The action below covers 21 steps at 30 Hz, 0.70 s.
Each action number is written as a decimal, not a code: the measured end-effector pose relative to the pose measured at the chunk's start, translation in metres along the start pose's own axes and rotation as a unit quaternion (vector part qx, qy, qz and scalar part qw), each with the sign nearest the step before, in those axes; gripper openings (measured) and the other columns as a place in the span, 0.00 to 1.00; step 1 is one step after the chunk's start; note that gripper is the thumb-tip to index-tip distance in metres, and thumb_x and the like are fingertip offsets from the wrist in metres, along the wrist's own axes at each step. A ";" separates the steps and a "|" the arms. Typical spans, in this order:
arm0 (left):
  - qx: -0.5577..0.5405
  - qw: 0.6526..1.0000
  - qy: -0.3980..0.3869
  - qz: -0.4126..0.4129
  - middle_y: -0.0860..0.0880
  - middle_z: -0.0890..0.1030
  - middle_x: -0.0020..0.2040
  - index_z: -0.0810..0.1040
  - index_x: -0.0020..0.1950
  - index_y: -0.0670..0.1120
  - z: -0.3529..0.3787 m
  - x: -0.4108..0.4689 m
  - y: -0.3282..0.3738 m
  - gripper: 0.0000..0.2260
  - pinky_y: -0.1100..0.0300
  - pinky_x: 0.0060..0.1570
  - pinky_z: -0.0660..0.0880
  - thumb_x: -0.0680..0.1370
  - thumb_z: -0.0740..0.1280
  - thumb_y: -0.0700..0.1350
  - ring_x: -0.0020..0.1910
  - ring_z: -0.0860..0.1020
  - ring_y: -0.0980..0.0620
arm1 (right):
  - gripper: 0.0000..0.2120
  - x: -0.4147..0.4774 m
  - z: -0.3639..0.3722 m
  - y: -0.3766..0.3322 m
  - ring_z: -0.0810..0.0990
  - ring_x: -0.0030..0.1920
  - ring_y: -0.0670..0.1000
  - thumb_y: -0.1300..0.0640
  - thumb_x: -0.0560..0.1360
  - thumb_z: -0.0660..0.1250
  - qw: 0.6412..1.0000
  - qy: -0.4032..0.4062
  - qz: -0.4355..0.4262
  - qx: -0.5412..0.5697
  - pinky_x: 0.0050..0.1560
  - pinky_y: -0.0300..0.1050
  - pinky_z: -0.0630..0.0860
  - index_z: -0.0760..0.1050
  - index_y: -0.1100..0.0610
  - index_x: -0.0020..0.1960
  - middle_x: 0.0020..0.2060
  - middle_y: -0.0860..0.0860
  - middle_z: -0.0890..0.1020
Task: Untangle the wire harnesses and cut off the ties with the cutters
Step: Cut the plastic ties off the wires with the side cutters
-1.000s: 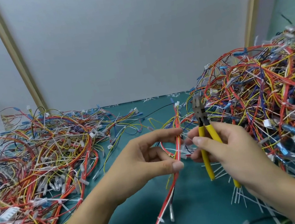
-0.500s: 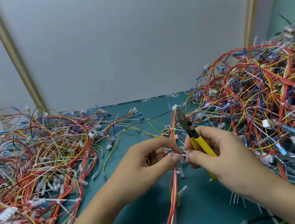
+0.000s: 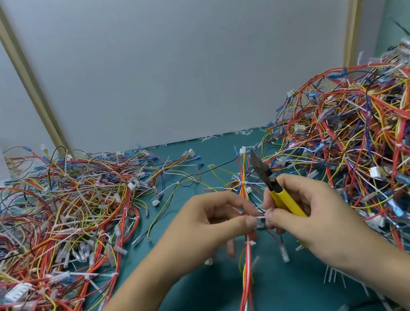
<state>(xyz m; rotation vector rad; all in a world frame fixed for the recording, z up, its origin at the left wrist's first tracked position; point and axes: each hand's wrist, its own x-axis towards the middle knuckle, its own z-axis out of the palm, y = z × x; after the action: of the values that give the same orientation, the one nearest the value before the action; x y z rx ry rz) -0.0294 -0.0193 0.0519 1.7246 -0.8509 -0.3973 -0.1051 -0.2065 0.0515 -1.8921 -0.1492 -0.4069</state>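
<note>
Open working room is limited to a central strip of the green mat, which runs from the grey back panel to the near edge. The left wire pile and the taller right wire pile close it in on both sides, and the right pile's edge lies just beside the right hand. Small white offcuts lie on the mat near the right wrist. Both hands are raised over the strip, thumbs nearly meeting. The left hand pinches a white tie on the harness between thumb and forefinger, other fingers curled beneath. The right hand's fingers wrap the yellow handles of the cutters, and its thumb tip presses the same tie from the opposite side. The cutter head points up and away, tilted left, jaws together, apart from the tie. The harness hangs from the pinch toward the near edge.
</note>
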 end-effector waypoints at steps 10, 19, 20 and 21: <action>-0.161 0.983 -0.055 -0.066 0.45 0.80 0.44 0.80 0.65 0.46 -0.004 0.002 -0.002 0.22 0.61 0.39 0.79 0.72 0.74 0.35 0.39 0.82 0.50 | 0.10 -0.001 -0.003 -0.002 0.77 0.38 0.65 0.65 0.75 0.69 1.000 0.013 0.004 0.010 0.41 0.58 0.77 0.77 0.51 0.42 0.36 0.59 0.80; -0.107 0.993 0.045 -0.006 0.54 0.82 0.63 0.74 0.71 0.49 -0.004 0.004 -0.001 0.28 0.62 0.38 0.79 0.73 0.73 0.33 0.36 0.80 0.53 | 0.06 -0.003 -0.002 -0.009 0.83 0.38 0.58 0.45 0.74 0.71 0.998 0.064 0.012 0.012 0.45 0.58 0.80 0.80 0.47 0.46 0.34 0.53 0.83; -0.099 0.992 0.073 0.006 0.54 0.82 0.63 0.73 0.71 0.49 -0.006 0.004 -0.001 0.29 0.62 0.38 0.79 0.73 0.73 0.33 0.35 0.80 0.54 | 0.11 -0.004 -0.003 -0.012 0.84 0.38 0.54 0.39 0.74 0.71 0.997 0.076 0.015 0.019 0.46 0.58 0.79 0.80 0.46 0.47 0.34 0.52 0.84; -0.090 0.991 0.095 0.019 0.55 0.81 0.63 0.73 0.72 0.50 -0.007 0.005 -0.001 0.29 0.62 0.38 0.79 0.73 0.73 0.33 0.34 0.80 0.54 | 0.13 -0.004 -0.004 -0.013 0.84 0.37 0.53 0.37 0.73 0.70 0.996 0.082 0.011 0.035 0.47 0.58 0.79 0.81 0.46 0.47 0.34 0.52 0.83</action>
<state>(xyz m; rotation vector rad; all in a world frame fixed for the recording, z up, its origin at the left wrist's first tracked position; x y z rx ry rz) -0.0211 -0.0173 0.0541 1.5484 -0.6872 -0.2701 -0.1132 -0.2055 0.0632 -1.7820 -0.0327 -0.5336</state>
